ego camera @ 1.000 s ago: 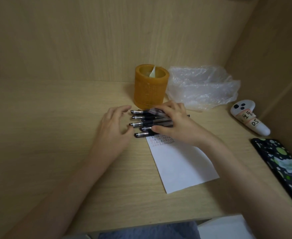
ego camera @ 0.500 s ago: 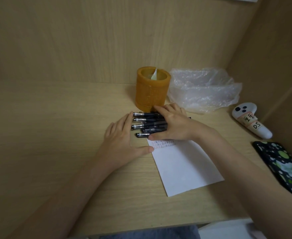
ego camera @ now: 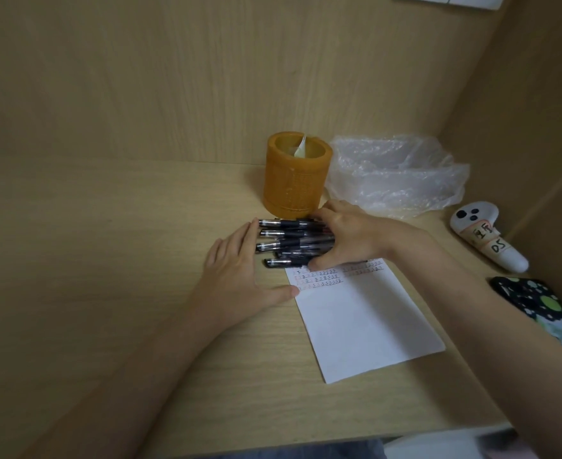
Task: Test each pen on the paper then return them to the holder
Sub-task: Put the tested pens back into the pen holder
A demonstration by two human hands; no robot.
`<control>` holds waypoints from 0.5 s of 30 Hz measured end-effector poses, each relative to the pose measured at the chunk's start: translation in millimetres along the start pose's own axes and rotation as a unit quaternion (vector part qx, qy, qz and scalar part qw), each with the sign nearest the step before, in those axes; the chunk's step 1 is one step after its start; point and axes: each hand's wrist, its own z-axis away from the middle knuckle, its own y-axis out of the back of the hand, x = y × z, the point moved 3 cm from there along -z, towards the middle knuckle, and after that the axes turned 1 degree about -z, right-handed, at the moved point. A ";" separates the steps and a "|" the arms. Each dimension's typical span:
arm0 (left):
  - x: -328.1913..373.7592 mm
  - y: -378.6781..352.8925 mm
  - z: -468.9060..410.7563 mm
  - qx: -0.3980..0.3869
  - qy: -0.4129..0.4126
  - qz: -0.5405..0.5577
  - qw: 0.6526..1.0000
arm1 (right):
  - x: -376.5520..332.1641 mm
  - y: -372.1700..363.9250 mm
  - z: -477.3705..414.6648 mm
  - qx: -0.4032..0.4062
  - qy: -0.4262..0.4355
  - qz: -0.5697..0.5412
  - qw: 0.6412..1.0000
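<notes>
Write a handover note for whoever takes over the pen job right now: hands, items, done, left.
Left hand: open, flat on the desk, fingertips against the pen ends, thumb at the paper's corner.
Right hand: spread over the pens, bunching them; not yet lifting.
Pens: several, lying in a row on the desk between the orange holder and the paper.
Done: rows of test marks along the paper's top edge.
Left: gather the pens and drop them into the holder, which has none in it yet.

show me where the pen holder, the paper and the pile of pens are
pen holder (ego camera: 294, 190): head view, front wall of the orange cup
paper (ego camera: 365, 326): head view, blank middle of the white sheet
pile of pens (ego camera: 283, 241): head view, barrels left of the right hand
</notes>
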 end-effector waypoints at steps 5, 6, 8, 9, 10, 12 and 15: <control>0.3 1.0 0.3 0.002 0.005 0.001 1.000 | 4.5 3.8 -9.0 -0.001 0.021 0.037 0.999; 0.6 1.1 0.3 -0.001 0.008 0.001 1.000 | 6.0 5.2 -10.1 0.001 0.024 0.028 0.999; 1.9 1.4 0.7 -0.007 0.010 -0.001 1.000 | 8.2 6.6 -11.4 0.001 0.027 -0.005 1.000; 2.6 1.8 0.9 -0.007 0.009 -0.002 1.000 | 8.2 6.8 -12.0 0.003 0.031 -0.018 0.999; 2.9 1.8 0.8 -0.007 0.008 -0.002 1.000 | 8.2 6.4 -13.0 0.006 0.036 -0.025 0.999; 2.7 2.1 0.6 -0.008 0.008 -0.004 1.000 | 7.5 5.4 -14.2 0.011 0.045 -0.026 0.999; 1.6 1.6 0.5 -0.008 0.006 -0.004 1.000 | 7.3 3.7 -16.3 0.020 0.063 -0.024 0.998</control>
